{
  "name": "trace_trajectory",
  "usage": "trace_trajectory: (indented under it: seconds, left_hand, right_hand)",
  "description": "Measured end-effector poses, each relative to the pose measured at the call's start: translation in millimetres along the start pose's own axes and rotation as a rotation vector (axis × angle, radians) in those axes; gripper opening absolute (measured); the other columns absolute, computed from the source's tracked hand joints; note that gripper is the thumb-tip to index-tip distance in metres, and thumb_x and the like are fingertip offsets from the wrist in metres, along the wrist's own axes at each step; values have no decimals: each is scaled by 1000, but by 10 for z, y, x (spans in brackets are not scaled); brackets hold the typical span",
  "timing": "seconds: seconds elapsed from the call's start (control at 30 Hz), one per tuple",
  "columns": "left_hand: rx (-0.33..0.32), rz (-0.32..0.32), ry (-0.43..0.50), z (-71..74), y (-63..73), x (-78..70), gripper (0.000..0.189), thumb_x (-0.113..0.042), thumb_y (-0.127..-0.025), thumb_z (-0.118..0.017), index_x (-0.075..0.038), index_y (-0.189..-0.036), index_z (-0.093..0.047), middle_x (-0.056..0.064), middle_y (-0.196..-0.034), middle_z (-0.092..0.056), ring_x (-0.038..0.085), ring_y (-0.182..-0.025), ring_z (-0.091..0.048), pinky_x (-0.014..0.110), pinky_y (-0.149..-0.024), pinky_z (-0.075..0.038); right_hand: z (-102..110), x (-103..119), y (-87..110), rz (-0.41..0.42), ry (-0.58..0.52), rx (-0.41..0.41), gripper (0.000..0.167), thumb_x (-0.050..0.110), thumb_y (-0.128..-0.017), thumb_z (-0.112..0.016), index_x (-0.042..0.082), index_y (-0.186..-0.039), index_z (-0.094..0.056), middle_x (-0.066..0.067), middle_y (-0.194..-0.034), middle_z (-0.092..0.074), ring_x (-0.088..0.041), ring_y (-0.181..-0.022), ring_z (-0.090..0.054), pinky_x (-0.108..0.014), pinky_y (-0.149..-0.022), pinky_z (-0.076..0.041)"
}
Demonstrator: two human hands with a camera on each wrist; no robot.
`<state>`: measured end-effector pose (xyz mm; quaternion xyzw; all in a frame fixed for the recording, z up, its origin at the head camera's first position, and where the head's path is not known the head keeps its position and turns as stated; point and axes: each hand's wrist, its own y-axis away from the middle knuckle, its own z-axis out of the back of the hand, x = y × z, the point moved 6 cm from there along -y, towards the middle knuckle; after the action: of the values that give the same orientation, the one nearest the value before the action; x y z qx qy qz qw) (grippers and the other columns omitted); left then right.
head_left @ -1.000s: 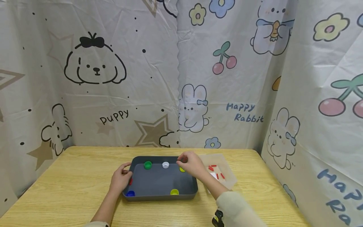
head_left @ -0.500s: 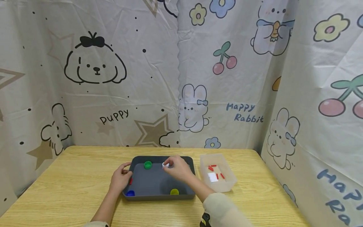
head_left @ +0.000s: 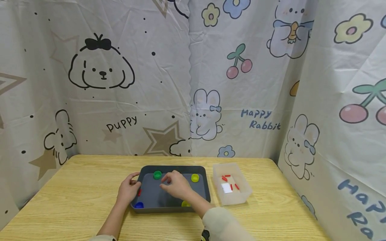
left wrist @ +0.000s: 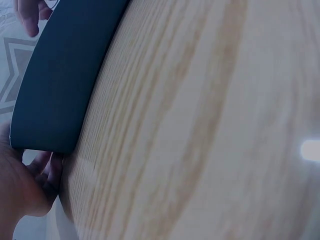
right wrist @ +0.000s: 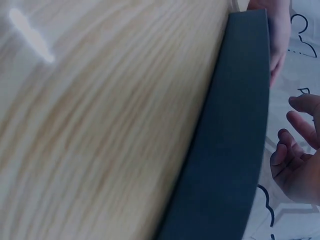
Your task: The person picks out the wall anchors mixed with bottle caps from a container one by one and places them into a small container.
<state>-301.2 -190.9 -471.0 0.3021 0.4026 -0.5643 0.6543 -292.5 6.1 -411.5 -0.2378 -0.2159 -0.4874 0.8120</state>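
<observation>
My left hand [head_left: 128,190] grips the left wall of a dark grey tray [head_left: 169,210], its fingers at the outside in the left wrist view. Above the tray's middle hovers my right hand [head_left: 176,185], thumb and index finger bent and apart; I see nothing between them in the right wrist view. Inside the tray are a green bottle cap [head_left: 157,175], a yellow cap [head_left: 195,177] at the back right, a second yellow cap [head_left: 185,203] partly behind my wrist, and a blue cap [head_left: 139,205]. A small red piece [head_left: 139,192] shows beside my left hand.
Right of the tray stands a translucent plastic box [head_left: 241,197] with several red sticks [head_left: 224,178] and a white square [head_left: 226,188] in it. The wooden table [head_left: 69,201] ends at a printed curtain [head_left: 163,83] behind and at the sides.
My right hand has moved left from the back-right yellow cap, past the white cap, to the tray's middle. The white cap is now out of sight where my hand is. The left hand stays put.
</observation>
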Motion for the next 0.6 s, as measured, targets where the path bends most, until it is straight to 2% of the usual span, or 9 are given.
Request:
trace_trajectory:
  seconds: [0.43,0.6]
  left_hand:
    - [-10,4,-3,21,-8,-4,45,-12,-88,-53,-7,-133,-50,24,-112,-60,35,-102,-60,36,-73,-46]
    - [-15,2,0,10,-6,9,45,-12,-87,-54,-7,-132,-50,24,-110,-62,35,-102,-60,31,-71,-45]
  right_hand:
    - [-275,169,-53,10,-9,14,15,27,-81,-70,15,-91,-71,-1,-84,-58,-5,-68,-49,-20,-57,-38]
    - [-429,208,-43,0,-70,33,16,25,-81,-71,13,-92,-71,1,-80,-56,-4,-66,-46,-19,-56,-37]
